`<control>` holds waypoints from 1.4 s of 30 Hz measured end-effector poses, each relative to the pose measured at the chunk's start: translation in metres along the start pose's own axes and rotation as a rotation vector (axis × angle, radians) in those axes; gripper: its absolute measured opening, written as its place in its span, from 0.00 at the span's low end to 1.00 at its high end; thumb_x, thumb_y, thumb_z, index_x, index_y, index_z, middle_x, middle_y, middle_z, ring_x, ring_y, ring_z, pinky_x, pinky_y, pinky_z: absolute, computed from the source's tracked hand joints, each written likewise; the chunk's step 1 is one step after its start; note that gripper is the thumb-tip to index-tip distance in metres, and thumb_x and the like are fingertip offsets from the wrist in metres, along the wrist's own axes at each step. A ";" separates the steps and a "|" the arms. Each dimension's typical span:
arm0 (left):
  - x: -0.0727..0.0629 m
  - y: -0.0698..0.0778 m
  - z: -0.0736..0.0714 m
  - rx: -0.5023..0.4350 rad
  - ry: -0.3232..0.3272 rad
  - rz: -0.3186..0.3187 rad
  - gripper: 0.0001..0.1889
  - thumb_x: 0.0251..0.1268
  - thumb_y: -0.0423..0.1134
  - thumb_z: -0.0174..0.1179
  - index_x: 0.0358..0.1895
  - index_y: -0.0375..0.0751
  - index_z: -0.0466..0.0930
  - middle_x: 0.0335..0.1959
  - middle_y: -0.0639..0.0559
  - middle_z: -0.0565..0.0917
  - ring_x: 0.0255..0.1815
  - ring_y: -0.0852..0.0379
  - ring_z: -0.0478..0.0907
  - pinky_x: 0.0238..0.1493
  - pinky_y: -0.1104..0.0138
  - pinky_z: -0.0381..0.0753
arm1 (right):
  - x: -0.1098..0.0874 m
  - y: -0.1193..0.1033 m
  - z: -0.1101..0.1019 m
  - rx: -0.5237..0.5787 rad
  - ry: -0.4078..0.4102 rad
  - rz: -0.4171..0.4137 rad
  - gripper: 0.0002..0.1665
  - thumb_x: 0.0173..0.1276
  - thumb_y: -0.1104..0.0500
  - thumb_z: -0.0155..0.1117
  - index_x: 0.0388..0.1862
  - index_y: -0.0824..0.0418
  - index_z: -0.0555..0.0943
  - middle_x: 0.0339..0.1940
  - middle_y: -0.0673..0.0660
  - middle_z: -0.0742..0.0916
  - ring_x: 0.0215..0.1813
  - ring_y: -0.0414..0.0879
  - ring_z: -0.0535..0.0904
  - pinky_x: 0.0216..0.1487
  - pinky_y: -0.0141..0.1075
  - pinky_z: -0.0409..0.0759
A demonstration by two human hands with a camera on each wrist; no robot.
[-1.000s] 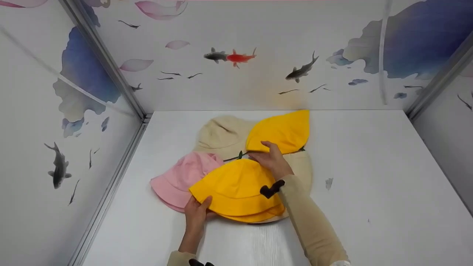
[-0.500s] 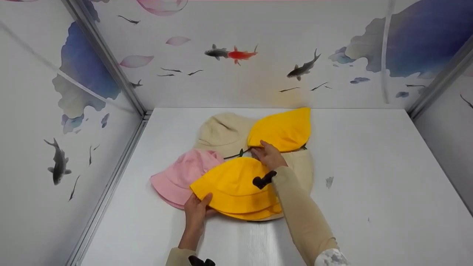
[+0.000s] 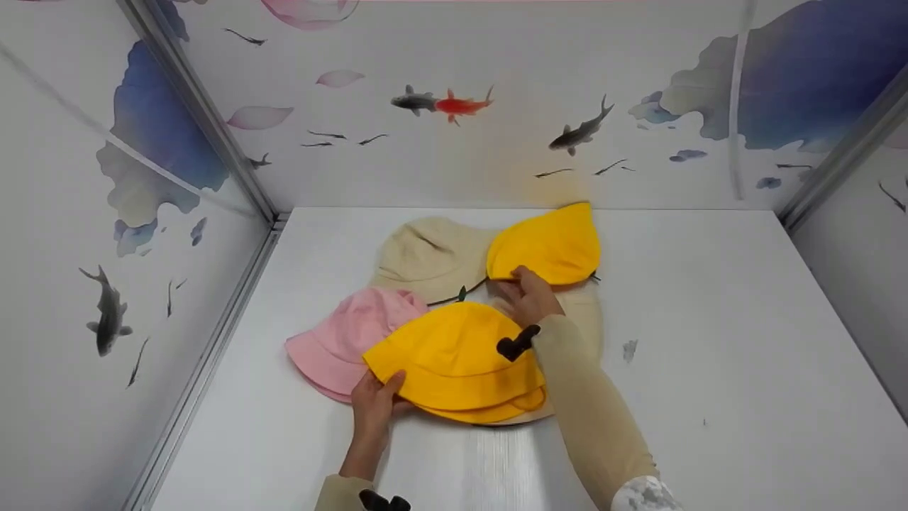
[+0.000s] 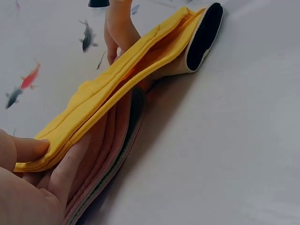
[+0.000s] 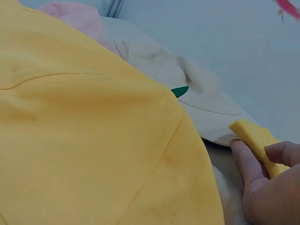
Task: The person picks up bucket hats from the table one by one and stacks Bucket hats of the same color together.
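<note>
In the head view my left hand [image 3: 372, 406] pinches the left brim edge of the front yellow bucket hat [image 3: 450, 355]. The left wrist view shows the thumb above that brim and fingers below it. My right hand [image 3: 530, 299] pinches the lower edge of the back yellow bucket hat [image 3: 550, 245], thumb on top, as the right wrist view also shows. A pink bucket hat [image 3: 347, 341] lies partly under the front yellow one, at its left. One beige hat [image 3: 425, 259] lies behind; another beige hat [image 3: 585, 319] is largely covered by my right arm and the yellow hats.
The hats overlap on a white table [image 3: 709, 319]. A white back wall [image 3: 454, 163] with painted fish and side walls with metal corner rails [image 3: 241, 170] enclose it. A small green leaf-shaped piece [image 3: 462, 293] sticks up behind the front yellow hat.
The back yellow hat has shifted slightly right, its lower edge lifted and tilted by my right hand. My left hand and the front yellow hat stay nearly in place.
</note>
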State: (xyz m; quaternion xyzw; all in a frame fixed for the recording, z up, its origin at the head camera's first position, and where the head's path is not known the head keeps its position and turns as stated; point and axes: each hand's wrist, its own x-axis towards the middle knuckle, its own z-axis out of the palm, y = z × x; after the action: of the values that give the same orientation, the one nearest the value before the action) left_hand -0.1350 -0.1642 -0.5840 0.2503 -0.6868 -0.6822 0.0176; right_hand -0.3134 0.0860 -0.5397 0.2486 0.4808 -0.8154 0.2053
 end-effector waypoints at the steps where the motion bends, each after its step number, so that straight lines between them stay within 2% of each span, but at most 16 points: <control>1: 0.000 0.000 0.000 0.003 0.002 0.001 0.23 0.73 0.40 0.60 0.66 0.38 0.72 0.56 0.39 0.83 0.41 0.55 0.84 0.41 0.63 0.88 | 0.000 -0.003 0.002 0.144 0.036 0.039 0.23 0.79 0.51 0.54 0.69 0.53 0.71 0.69 0.52 0.78 0.69 0.44 0.72 0.77 0.39 0.64; 2: 0.000 0.000 0.000 0.001 0.000 -0.003 0.23 0.73 0.40 0.60 0.67 0.38 0.72 0.57 0.39 0.83 0.42 0.55 0.84 0.42 0.63 0.88 | 0.000 -0.005 0.005 0.187 0.065 0.048 0.22 0.78 0.50 0.55 0.67 0.53 0.71 0.66 0.52 0.78 0.67 0.44 0.73 0.77 0.38 0.64; 5: 0.000 0.000 0.001 0.008 -0.006 -0.012 0.24 0.73 0.41 0.59 0.68 0.40 0.70 0.59 0.39 0.82 0.43 0.55 0.84 0.43 0.64 0.87 | 0.004 -0.012 0.011 0.095 0.135 -0.006 0.19 0.75 0.51 0.55 0.60 0.55 0.71 0.57 0.51 0.78 0.62 0.45 0.72 0.74 0.38 0.65; 8: -0.001 0.002 0.002 0.018 -0.013 -0.012 0.25 0.73 0.43 0.59 0.69 0.40 0.69 0.61 0.39 0.81 0.44 0.54 0.84 0.44 0.64 0.87 | 0.006 -0.018 0.016 0.007 0.216 -0.114 0.17 0.73 0.51 0.53 0.55 0.59 0.71 0.49 0.52 0.77 0.57 0.48 0.73 0.71 0.39 0.70; 10: -0.001 0.002 0.002 0.025 -0.012 -0.012 0.25 0.73 0.43 0.59 0.70 0.40 0.69 0.61 0.39 0.81 0.44 0.54 0.83 0.44 0.64 0.87 | 0.007 -0.020 0.019 -0.041 0.251 -0.185 0.19 0.73 0.50 0.51 0.55 0.60 0.71 0.48 0.54 0.77 0.58 0.51 0.74 0.70 0.41 0.71; 12: -0.001 0.003 0.002 0.023 -0.011 -0.017 0.26 0.73 0.43 0.59 0.70 0.40 0.69 0.61 0.39 0.81 0.44 0.54 0.83 0.44 0.64 0.87 | 0.008 -0.022 0.020 -0.110 0.282 -0.253 0.22 0.76 0.47 0.47 0.59 0.60 0.71 0.51 0.55 0.76 0.58 0.51 0.74 0.70 0.42 0.73; 15: 0.000 0.003 0.001 0.014 -0.017 -0.034 0.25 0.74 0.43 0.59 0.70 0.41 0.69 0.62 0.40 0.80 0.45 0.53 0.83 0.46 0.64 0.87 | 0.007 -0.025 0.020 -0.280 0.333 -0.345 0.27 0.78 0.44 0.44 0.64 0.61 0.70 0.56 0.57 0.76 0.59 0.51 0.72 0.70 0.42 0.72; 17: 0.000 0.003 0.000 0.008 -0.023 -0.046 0.26 0.73 0.43 0.59 0.70 0.41 0.68 0.62 0.40 0.80 0.46 0.53 0.83 0.46 0.64 0.87 | 0.004 -0.027 0.018 -0.390 0.371 -0.409 0.28 0.77 0.43 0.46 0.63 0.62 0.72 0.58 0.57 0.78 0.56 0.50 0.73 0.67 0.42 0.73; 20: 0.000 0.005 -0.001 0.012 -0.029 -0.057 0.27 0.73 0.44 0.60 0.71 0.41 0.68 0.63 0.41 0.80 0.46 0.53 0.83 0.47 0.65 0.87 | -0.002 -0.033 0.016 -0.467 0.381 -0.514 0.25 0.74 0.46 0.51 0.56 0.65 0.76 0.53 0.60 0.81 0.52 0.51 0.73 0.61 0.41 0.74; 24: 0.000 0.006 -0.001 0.029 -0.043 -0.054 0.28 0.73 0.45 0.60 0.71 0.40 0.67 0.62 0.40 0.80 0.45 0.54 0.82 0.47 0.65 0.86 | -0.013 -0.044 0.013 -0.469 0.339 -0.565 0.20 0.72 0.49 0.52 0.53 0.62 0.76 0.46 0.54 0.79 0.48 0.46 0.73 0.52 0.35 0.73; 28: 0.001 0.005 -0.003 0.034 -0.067 -0.042 0.28 0.73 0.45 0.59 0.70 0.36 0.66 0.60 0.38 0.80 0.41 0.55 0.83 0.45 0.65 0.87 | -0.028 -0.055 0.008 -0.444 0.276 -0.554 0.15 0.74 0.50 0.48 0.49 0.59 0.74 0.40 0.50 0.74 0.41 0.43 0.71 0.44 0.31 0.72; 31: 0.002 0.005 -0.002 0.035 -0.081 -0.040 0.28 0.73 0.45 0.59 0.71 0.37 0.65 0.60 0.38 0.79 0.41 0.55 0.83 0.44 0.66 0.87 | -0.041 -0.062 0.002 -0.440 0.209 -0.548 0.11 0.73 0.53 0.48 0.43 0.59 0.72 0.35 0.52 0.72 0.35 0.43 0.68 0.37 0.31 0.69; 34: 0.003 0.004 -0.002 0.038 -0.083 -0.051 0.30 0.74 0.49 0.57 0.72 0.39 0.64 0.62 0.40 0.78 0.42 0.56 0.82 0.45 0.67 0.86 | -0.055 -0.068 -0.004 -0.457 0.136 -0.535 0.10 0.71 0.55 0.48 0.43 0.59 0.72 0.38 0.52 0.74 0.37 0.43 0.71 0.39 0.30 0.73; 38: 0.004 0.004 -0.002 0.024 -0.084 -0.066 0.31 0.77 0.56 0.51 0.73 0.43 0.63 0.60 0.41 0.79 0.41 0.56 0.81 0.45 0.66 0.87 | -0.071 -0.072 -0.012 -0.474 0.047 -0.494 0.16 0.70 0.57 0.48 0.53 0.62 0.73 0.46 0.53 0.77 0.45 0.44 0.74 0.45 0.30 0.77; 42: 0.004 0.006 -0.003 -0.017 -0.098 -0.090 0.34 0.77 0.62 0.44 0.74 0.43 0.61 0.59 0.42 0.79 0.40 0.57 0.82 0.45 0.65 0.87 | -0.084 -0.072 -0.015 -0.470 -0.047 -0.477 0.19 0.71 0.57 0.48 0.57 0.63 0.72 0.47 0.55 0.77 0.46 0.45 0.75 0.46 0.28 0.79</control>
State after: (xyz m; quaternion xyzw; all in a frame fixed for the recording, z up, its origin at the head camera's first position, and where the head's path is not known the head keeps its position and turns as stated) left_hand -0.1390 -0.1688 -0.5791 0.2472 -0.6691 -0.6994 -0.0445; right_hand -0.2848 0.1399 -0.4457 0.0560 0.6956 -0.7127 0.0714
